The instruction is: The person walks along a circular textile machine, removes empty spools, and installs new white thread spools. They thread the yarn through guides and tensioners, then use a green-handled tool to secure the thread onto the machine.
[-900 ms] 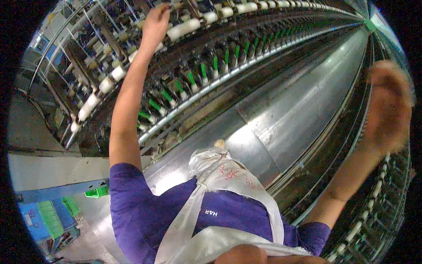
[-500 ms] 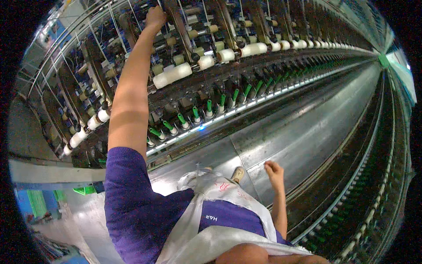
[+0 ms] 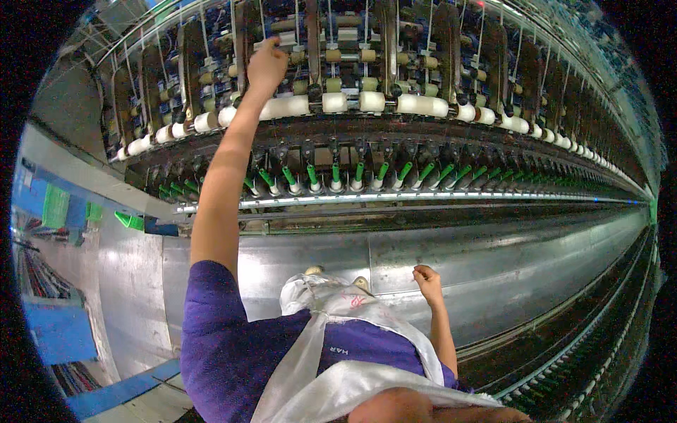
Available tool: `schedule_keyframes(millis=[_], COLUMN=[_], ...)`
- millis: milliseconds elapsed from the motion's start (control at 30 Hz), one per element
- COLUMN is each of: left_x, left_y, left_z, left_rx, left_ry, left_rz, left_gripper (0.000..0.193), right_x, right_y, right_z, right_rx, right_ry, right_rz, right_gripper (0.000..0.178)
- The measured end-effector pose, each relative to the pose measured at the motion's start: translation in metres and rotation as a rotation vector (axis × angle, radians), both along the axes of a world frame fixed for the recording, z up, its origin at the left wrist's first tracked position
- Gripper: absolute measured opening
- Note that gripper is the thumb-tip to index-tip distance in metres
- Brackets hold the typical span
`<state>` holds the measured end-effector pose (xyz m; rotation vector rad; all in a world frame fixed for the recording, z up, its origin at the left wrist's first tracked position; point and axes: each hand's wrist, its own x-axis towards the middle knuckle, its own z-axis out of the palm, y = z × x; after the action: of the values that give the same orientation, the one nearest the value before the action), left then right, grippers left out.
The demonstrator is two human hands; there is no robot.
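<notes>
My left arm stretches over the front of a spinning machine. My left hand (image 3: 268,69) is among its upper rollers, just above the white rollers (image 3: 285,107); its fingers are curled together, and what they hold, if anything, is hidden. Beige rollers (image 3: 333,55) sit to the right of that hand. Below run a row of green bobbins (image 3: 336,173) on spindles. Low at my right side, over the metal floor, my right hand (image 3: 429,285) has its thumb and fingers pinched together. Anything between those fingertips is too small to make out.
A light metal rail (image 3: 395,197) runs along the front of the spindles. The metal floor (image 3: 486,247) of the aisle lies beneath me. Another machine row (image 3: 557,384) flanks the lower right. Green baskets (image 3: 56,204) and blue surfaces (image 3: 60,331) show at the left.
My view has turned, and the machine now lies more level across it. The left hand sits slightly lower and farther right in the picture. The right hand stays pinched at my side.
</notes>
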<state>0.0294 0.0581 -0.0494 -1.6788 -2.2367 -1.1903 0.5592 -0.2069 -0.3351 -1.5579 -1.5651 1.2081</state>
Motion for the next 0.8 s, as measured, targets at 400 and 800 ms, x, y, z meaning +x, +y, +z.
schedule_keyframes(millis=[400, 800], left_x=[-0.044, -0.067], left_y=[0.062, 0.086], left_z=[-0.063, -0.053], left_rx=[0.132, -0.261], left_ry=[0.397, -0.473], left_rz=[-0.199, -0.376], left_gripper=[0.049, 0.075], right_x=[-0.044, -0.064], right_y=[-0.006, -0.060], right_z=[-0.006, -0.035], right_rx=[0.007, -0.030], right_ry=[-0.267, -0.350], right_rz=[0.239, 0.063], right_gripper=[0.020, 0.022])
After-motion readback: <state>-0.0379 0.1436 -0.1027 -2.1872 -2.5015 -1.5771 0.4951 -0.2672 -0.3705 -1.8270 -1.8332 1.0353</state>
